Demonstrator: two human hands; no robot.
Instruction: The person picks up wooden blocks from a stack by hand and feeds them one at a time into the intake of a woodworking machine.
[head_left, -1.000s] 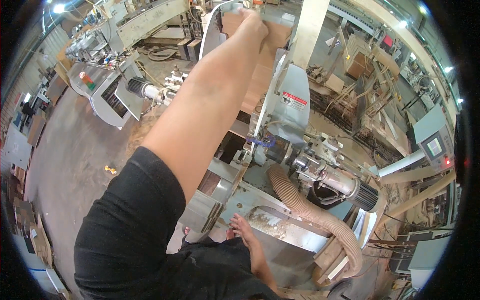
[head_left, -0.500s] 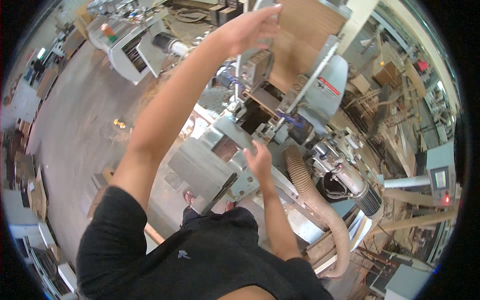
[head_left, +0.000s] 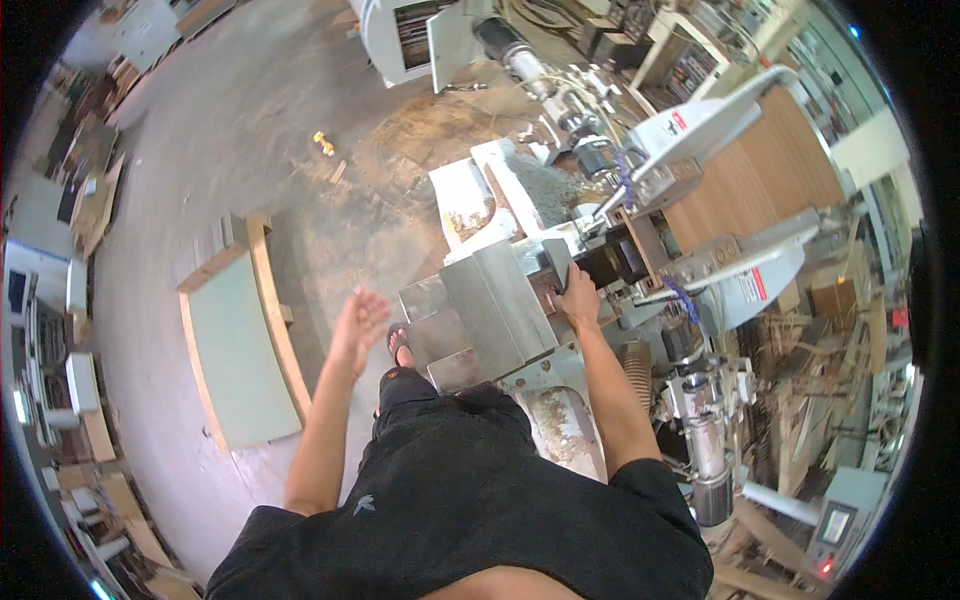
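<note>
My left hand (head_left: pixel 360 325) hangs over the floor left of the machine, fingers apart and nothing in it. My right hand (head_left: pixel 578 297) is at a grey flat-faced block (head_left: pixel 557 264) on the machine, its fingers bent round the block's near end. Just left of it stands a wide grey metal housing (head_left: pixel 497 308), between my body and the machine's middle. Beyond my right hand, a wood-grain panel (head_left: pixel 765 175) stands tilted between two pale guards, the nearer guard (head_left: pixel 745 280) bearing a red label.
A motor unit (head_left: pixel 520 60) juts out at the far side, another (head_left: pixel 708 450) at the near right. On the floor at left lies a curved wood-edged panel (head_left: pixel 235 345). Sawdust and a small yellow object (head_left: pixel 323 143) lie farther off. A control box (head_left: pixel 838 525) stands at lower right.
My left hand has come down from high by the upright panel to over the floor at left. My right hand has reached the grey block. The view has swung left.
</note>
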